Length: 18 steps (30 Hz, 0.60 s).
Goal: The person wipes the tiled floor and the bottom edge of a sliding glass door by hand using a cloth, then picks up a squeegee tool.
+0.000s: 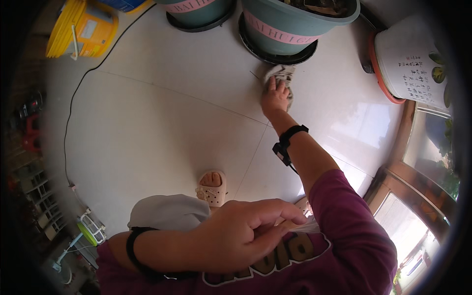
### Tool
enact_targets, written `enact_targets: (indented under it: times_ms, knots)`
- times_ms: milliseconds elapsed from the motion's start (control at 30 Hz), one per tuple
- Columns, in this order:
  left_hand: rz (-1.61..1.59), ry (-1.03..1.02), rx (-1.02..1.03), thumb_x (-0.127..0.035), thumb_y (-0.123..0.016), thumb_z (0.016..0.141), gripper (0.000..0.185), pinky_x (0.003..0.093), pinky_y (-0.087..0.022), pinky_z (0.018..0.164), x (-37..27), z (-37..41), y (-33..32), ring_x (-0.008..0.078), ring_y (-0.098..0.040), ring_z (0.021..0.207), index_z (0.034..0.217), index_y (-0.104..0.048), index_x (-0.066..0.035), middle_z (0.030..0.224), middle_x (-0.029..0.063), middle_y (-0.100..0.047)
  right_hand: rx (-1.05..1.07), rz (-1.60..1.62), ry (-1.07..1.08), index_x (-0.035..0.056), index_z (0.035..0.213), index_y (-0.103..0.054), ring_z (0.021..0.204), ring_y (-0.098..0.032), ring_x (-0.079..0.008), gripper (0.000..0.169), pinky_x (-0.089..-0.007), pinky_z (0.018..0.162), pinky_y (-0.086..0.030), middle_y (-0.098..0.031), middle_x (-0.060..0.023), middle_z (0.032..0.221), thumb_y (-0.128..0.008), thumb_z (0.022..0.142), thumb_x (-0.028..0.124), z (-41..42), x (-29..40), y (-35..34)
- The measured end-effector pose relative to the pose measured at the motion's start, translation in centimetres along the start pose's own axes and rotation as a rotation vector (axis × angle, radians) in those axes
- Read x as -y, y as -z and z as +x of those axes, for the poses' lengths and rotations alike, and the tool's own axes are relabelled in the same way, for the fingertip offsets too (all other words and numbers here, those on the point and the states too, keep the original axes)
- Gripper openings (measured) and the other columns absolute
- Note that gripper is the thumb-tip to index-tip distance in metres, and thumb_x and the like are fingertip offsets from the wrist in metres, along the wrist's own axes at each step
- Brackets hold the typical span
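My right hand [276, 99] reaches forward to the floor. It presses on a crumpled grey-beige cloth [282, 73], with fingers spread over it. The cloth lies just in front of the black saucer [278, 58] under a large green plant pot [284, 31] with a pink lettered band. Close to the camera, my left hand [254, 230] hangs in front of my purple shirt, its fingers curled. A thin whitish, see-through patch shows by its fingertips; whether the hand grips something there is unclear.
A second green pot [191, 13] stands further left, near a yellow bucket [92, 31]. A black cable [73, 88] runs along the left floor. At right are a white pot [409, 66] on an orange saucer and a wood-framed glass door [402, 166]. My light clog [212, 190] is below.
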<state>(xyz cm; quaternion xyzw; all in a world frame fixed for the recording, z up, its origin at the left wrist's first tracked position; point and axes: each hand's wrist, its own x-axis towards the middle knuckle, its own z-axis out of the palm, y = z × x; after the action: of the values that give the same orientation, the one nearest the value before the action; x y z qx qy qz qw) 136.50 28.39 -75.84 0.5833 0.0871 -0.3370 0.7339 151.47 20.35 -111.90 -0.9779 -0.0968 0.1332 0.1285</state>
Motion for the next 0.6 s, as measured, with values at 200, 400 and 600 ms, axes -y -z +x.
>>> enact_targets:
  times_ms: [200, 400, 600]
  knots:
    - [0.011, 0.017, 0.009, 0.0, -0.049, 0.083, 0.025, 0.0184, -0.03, 0.046, 0.3, 0.0, 0.4, 0.0012, -0.038, 0.046, 0.108, -0.053, -0.005, 0.051, -0.0049, -0.043, 0.666, 0.03, 0.601, 0.0238, 0.132, -0.03, 0.122, -0.025, -0.0364, 0.063, -0.044, 0.098, -0.032, -0.019, -0.0144, 0.138, -0.05, 0.075, 0.005, -6.5, 9.5, 0.1]
    - [0.067, -0.031, -0.041, 0.002, -0.048, 0.082, 0.022, 0.0182, -0.029, 0.046, 0.5, -1.1, 0.9, 0.0007, -0.039, 0.049, 0.102, -0.055, -0.002, 0.055, -0.0047, -0.045, 0.701, 0.848, 0.442, 0.019, 0.125, -0.043, 0.117, -0.034, -0.0328, 0.052, -0.0354, 0.099, -0.031, -0.033, -0.0157, 0.127, -0.049, 0.075, 0.005, -6.2, 6.4, 5.4]
    - [-0.171, -0.239, -0.613, -0.003, -0.042, 0.082, 0.024, 0.0163, -0.019, 0.037, -0.8, -1.5, 3.5, -0.0001, -0.022, 0.042, 0.105, -0.05, -0.002, 0.052, -0.0071, -0.028, 0.266, 0.707, 0.066, 0.0135, 0.126, -0.041, 0.105, -0.047, -0.0237, 0.053, -0.0314, 0.089, -0.041, -0.046, -0.0148, 0.116, -0.05, 0.075, 0.005, 0.0, -13.1, 12.2]
